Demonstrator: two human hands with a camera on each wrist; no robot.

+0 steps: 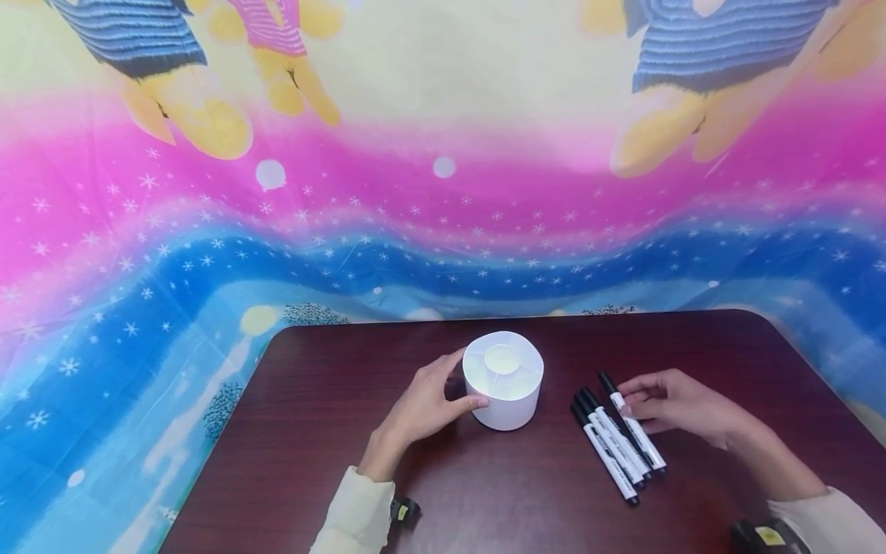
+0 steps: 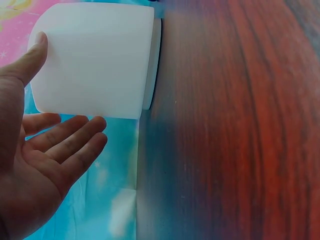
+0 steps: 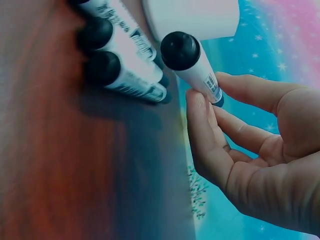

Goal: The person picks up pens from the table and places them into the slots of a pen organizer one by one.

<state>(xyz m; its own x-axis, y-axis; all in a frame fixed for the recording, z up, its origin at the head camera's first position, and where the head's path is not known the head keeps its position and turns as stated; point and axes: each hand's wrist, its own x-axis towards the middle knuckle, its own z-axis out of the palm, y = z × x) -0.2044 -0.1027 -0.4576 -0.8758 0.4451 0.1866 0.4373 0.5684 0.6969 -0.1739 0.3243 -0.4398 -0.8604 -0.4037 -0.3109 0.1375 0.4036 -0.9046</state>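
A white round holder stands upright on the table, divided into compartments around a central ring. My left hand rests against its left side, thumb on the front wall; in the left wrist view the other fingers are nearly straight at its edge. With thumb and fingertips, my right hand pinches a white marker with black ends. That marker is tilted in the right wrist view, apart from three similar markers lying side by side on the table, between the holder and my right hand.
The dark reddish-brown table has rounded far corners. Behind it hangs a colourful cloth with snowflakes and cartoon figures, close to the table's far edge. Dark devices are strapped near both wrists, by the pale sleeves.
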